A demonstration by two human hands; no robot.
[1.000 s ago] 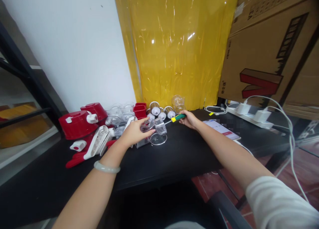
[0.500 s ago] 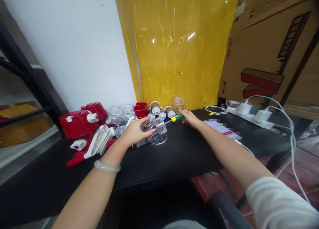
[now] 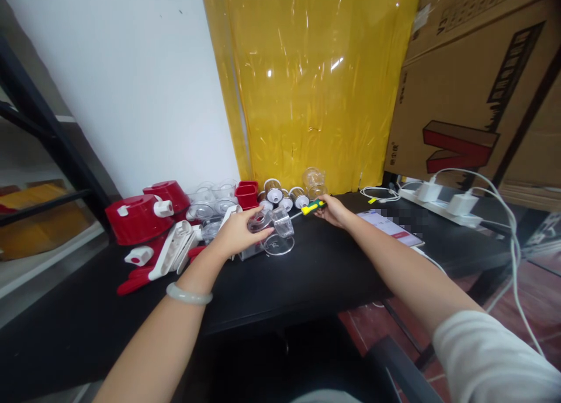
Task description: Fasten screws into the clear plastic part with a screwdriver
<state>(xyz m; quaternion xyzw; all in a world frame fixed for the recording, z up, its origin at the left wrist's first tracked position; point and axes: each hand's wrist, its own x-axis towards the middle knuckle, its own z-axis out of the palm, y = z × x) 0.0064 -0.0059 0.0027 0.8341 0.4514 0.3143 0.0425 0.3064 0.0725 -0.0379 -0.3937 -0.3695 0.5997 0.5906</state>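
Observation:
My left hand [image 3: 242, 230] is closed around a clear plastic part [image 3: 281, 221] with a round base, tilted just above or on the black table. A screwdriver [image 3: 314, 206] with a green and yellow handle lies in the fingers of my right hand [image 3: 333, 211]. Its shaft points left, and the tip meets or lies close to the side of the clear part; the exact contact is too small to tell. Behind the hands stand several metallic drums [image 3: 272, 191] with white ends. A clear plastic piece [image 3: 314, 182] stands just beyond my right hand.
Red housings [image 3: 137, 218], white crank parts [image 3: 174, 248] and clear cups [image 3: 205, 203] crowd the table's left side. A red square container [image 3: 246, 194] sits at the back. On the right lie a tablet [image 3: 390, 226] and a power strip [image 3: 442, 207] with cables. A cardboard box [image 3: 464, 99] rises behind.
The screwdriver handle has turned in my right hand, showing more yellow, and my right fingers have shifted slightly. My left hand and the clear part have stayed in place.

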